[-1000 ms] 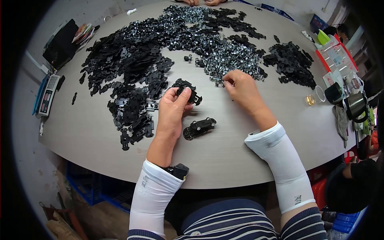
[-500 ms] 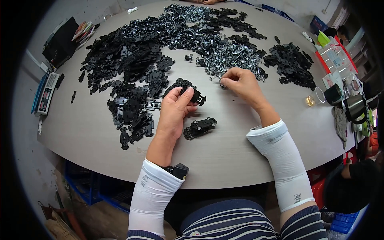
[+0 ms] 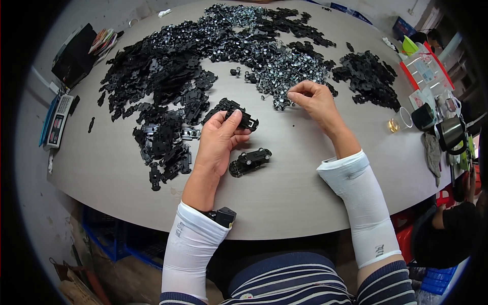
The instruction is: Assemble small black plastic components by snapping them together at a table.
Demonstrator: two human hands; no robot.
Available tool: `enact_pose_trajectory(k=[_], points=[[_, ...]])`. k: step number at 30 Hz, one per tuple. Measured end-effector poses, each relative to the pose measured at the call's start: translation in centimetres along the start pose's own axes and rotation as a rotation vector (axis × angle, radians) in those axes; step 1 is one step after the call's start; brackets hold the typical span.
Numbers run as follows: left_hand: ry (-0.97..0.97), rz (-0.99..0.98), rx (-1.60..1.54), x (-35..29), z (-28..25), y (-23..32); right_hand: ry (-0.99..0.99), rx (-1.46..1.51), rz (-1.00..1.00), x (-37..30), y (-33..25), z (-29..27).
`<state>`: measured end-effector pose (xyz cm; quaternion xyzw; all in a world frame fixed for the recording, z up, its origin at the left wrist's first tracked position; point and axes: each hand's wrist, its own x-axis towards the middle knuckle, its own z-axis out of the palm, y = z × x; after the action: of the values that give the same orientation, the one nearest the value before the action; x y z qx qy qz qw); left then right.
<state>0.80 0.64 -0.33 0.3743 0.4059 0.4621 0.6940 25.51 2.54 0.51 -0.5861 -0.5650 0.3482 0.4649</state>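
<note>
While our forearms in white sleeves come up from the lower edge of the frame, a small black device (image 3: 222, 215) sits tucked at our left wrist near the table's rim. Just above it, at the centre, a black toy car body (image 3: 249, 161) lies on the grey round table (image 3: 284, 203), just beside our left hand (image 3: 217, 144). That hand is closed around a flat black plastic chassis piece (image 3: 243, 118), thumb and fingers clamped on it, the piece jutting to the right. Right of centre, our right hand (image 3: 316, 103) has its fingertips pinched together at the edge of the shiny heap of small metal parts (image 3: 274, 71); whether they have hold of a part we cannot tell. Farther up and left spreads a wide pile of black plastic pieces (image 3: 162, 86), with another black pile (image 3: 368, 76) at the upper right. At the left edge lies a calculator (image 3: 56, 122), and at the right edge stand cups (image 3: 427, 117).
</note>
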Motion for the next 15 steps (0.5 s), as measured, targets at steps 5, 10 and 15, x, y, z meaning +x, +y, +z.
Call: enact_pose_trajectory(k=[5, 10, 15], points=[[0.001, -0.008, -0.031, 0.2, -0.1, -0.1, 0.106, -0.080, -0.051, -0.8, -0.6, -0.1], [0.014, -0.014, -0.028, -0.2, 0.2, 0.2, 0.005, -0.086, -0.290, -4.8, -2.5, 2.8], [-0.023, 0.014, -0.044, -0.1, -0.1, -0.5, -0.006, -0.277, -0.669, -6.1, -3.5, 5.2]])
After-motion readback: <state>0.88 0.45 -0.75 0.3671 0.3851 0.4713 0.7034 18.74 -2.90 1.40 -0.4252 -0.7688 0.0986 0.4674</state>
